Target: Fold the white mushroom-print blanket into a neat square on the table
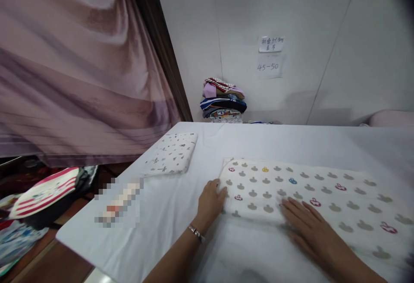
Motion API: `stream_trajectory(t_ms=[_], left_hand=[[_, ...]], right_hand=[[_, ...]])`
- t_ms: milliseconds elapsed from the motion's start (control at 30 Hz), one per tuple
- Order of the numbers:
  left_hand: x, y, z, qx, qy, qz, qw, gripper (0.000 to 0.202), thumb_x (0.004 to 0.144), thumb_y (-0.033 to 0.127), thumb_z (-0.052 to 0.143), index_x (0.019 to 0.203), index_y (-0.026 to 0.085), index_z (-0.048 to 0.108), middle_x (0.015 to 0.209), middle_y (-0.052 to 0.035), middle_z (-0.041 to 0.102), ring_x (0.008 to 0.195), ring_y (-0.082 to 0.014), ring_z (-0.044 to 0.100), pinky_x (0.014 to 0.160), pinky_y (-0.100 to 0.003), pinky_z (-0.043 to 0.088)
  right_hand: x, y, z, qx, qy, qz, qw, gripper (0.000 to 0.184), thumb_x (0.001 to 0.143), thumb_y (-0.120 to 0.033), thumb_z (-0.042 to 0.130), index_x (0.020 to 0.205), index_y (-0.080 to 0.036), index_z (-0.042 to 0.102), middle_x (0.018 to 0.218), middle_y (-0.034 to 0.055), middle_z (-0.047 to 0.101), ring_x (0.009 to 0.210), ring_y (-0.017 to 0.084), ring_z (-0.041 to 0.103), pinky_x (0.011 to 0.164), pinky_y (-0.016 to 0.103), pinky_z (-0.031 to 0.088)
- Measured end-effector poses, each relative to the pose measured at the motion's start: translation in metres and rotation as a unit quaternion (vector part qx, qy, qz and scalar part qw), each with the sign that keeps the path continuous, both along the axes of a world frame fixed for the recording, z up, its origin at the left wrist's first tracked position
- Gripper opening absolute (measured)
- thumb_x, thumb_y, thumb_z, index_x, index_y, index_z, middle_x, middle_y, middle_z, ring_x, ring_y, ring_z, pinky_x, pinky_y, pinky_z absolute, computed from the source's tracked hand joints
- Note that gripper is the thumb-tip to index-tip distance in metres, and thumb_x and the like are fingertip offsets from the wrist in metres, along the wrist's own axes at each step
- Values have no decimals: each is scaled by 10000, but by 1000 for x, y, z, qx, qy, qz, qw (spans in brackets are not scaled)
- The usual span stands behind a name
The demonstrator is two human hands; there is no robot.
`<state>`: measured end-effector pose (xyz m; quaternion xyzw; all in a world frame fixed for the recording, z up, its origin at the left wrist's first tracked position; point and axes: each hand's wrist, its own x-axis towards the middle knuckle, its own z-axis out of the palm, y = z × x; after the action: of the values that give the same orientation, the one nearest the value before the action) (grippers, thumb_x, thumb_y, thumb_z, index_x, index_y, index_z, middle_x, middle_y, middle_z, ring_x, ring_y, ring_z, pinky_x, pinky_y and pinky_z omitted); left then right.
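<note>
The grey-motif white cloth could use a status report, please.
Left hand at left edge of grey-motif white cloth, grip unclear. Right hand open at near edge. Cloth lies in a long strip. Folded printed cloth off left, not in the way.

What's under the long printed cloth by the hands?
White tabletop shows along the near and far edges of the long printed cloth. Directly underneath is covered by it, so whether anything else lies there can't be seen.

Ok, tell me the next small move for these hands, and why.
Probably fold the left end of the long printed cloth rightward: the left hand is at that end, the right hand is over the near edge, and the cloth lies stretched out, unlike the compact folded bundle farther left.
</note>
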<state>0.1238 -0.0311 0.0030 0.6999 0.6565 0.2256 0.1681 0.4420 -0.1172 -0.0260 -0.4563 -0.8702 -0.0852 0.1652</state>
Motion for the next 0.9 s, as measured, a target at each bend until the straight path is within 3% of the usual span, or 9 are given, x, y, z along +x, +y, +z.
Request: stream_trajectory(t_ms=[133,300,500,633,900], left_hand=[[0,-2,6,-64,-4,54,996,408,857,429,444,1177,179,490,1057,-76,614,962,-195,578,809,-290,420],[1,-4,5,-62,6,65,996,394,855,426,445,1169,191,491,1021,-63,627,938,-193,585,750,-273,411],[4,1,3,-67,38,63,995,250,839,416,471,936,198,543,936,-43,626,858,-188,581,716,-280,400],[4,0,2,-29,47,51,997,195,828,361,493,925,194,522,954,-44,594,881,-185,553,740,-286,398],[5,-5,-2,70,80,-12,994,172,824,265,499,965,170,523,932,-72,588,887,-213,529,790,-343,403]], right_hand=[[-14,5,-12,3,4,17,1000,622,891,-385,460,1441,-286,186,1380,18,421,1235,231,430,987,425,387],[-11,4,-20,15,-6,13,1000,569,881,-379,465,1414,-307,282,1353,17,455,1196,232,476,954,412,413],[-8,5,-27,34,-14,9,999,602,863,-413,483,1418,-298,281,1368,14,435,1192,236,480,940,399,422],[-6,6,-32,43,-15,14,999,669,849,-430,498,1440,-281,222,1375,11,426,1197,242,475,936,407,424],[-5,7,-32,60,-14,29,998,681,837,-443,506,1438,-268,237,1367,24,437,1169,251,501,927,409,419]])
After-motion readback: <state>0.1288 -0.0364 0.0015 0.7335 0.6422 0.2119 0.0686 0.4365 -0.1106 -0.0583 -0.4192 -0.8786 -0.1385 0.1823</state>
